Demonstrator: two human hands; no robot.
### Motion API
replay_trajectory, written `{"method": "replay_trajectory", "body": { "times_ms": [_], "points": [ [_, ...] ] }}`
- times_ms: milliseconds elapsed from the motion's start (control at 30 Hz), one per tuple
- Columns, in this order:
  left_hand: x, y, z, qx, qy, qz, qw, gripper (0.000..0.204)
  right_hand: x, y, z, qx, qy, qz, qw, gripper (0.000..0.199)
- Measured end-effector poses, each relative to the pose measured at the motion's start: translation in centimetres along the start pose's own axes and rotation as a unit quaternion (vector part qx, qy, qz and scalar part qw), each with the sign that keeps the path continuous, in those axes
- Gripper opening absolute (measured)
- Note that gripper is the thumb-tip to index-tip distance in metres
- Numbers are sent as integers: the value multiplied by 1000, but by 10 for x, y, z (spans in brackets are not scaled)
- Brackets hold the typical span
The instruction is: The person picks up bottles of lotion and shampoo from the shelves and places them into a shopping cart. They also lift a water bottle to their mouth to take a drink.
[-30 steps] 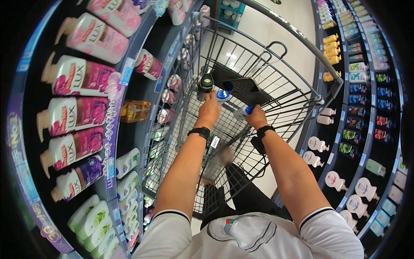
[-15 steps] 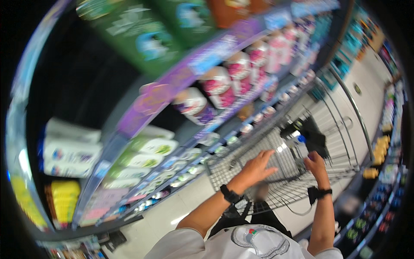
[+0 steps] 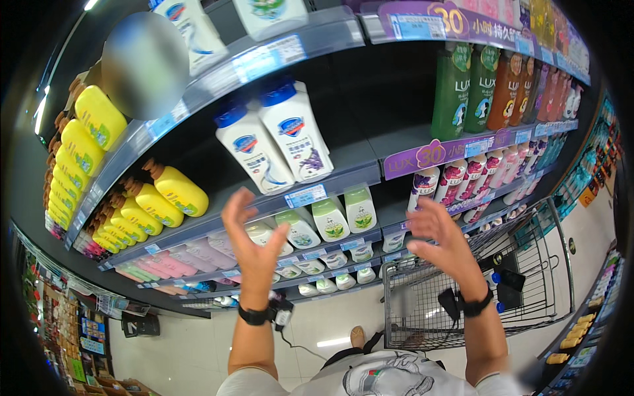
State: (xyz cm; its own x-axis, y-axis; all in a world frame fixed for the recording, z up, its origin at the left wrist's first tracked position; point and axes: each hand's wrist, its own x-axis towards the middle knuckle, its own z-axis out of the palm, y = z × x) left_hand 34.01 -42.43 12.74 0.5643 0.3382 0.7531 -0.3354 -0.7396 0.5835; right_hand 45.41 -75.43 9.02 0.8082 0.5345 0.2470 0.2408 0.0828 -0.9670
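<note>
My left hand (image 3: 252,241) is raised before the shelves with thumb and fingers apart, holding nothing. Just beyond it, two white bottles with blue caps (image 3: 295,135) stand side by side on a shelf. White bottles with green labels (image 3: 330,219) line the shelf below, close to my left fingers. My right hand (image 3: 441,237) is also empty, its fingers spread and curved. It is in front of a row of white and pink bottles (image 3: 453,179). Neither hand appears to touch a bottle.
A wire shopping cart (image 3: 396,297) with dark items inside stands at my right. Yellow pump bottles (image 3: 173,188) fill the shelves at left. Green bottles (image 3: 453,99) and amber bottles (image 3: 505,92) stand upper right. A black bin (image 3: 140,325) is on the floor at lower left.
The view has turned left, from the cart toward the shelves. Both hands have left the cart area and risen in front of the shelves. My right hand's fingers have opened.
</note>
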Motion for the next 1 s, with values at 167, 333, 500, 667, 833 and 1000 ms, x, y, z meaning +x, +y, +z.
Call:
{"method": "replay_trajectory", "body": {
  "times_ms": [167, 333, 500, 667, 833, 1000],
  "points": [
    [71, -35, -22, -60, -13, 2, 998, 101, 113, -38, 42, -40, -46, -108, 992, 120],
    [119, -56, -9, -39, -46, -40, 997, 102, 200, -62, 74, -60, -51, -99, 992, 130],
    [133, -63, -19, -14, -53, -41, 998, 102, 234, -84, 108, -65, -110, -111, 986, 124],
    [116, -29, -29, -4, 27, 53, 998, 91, 250, -90, 102, -62, -109, -111, 986, 109],
    [73, -20, -26, -65, 22, 58, 996, 66, 256, -85, 101, -86, -91, -106, 986, 95],
    [44, -19, -10, -67, -49, 46, 996, 63, 250, -81, 112, 13, -62, -129, 990, 92]
  ]
}}
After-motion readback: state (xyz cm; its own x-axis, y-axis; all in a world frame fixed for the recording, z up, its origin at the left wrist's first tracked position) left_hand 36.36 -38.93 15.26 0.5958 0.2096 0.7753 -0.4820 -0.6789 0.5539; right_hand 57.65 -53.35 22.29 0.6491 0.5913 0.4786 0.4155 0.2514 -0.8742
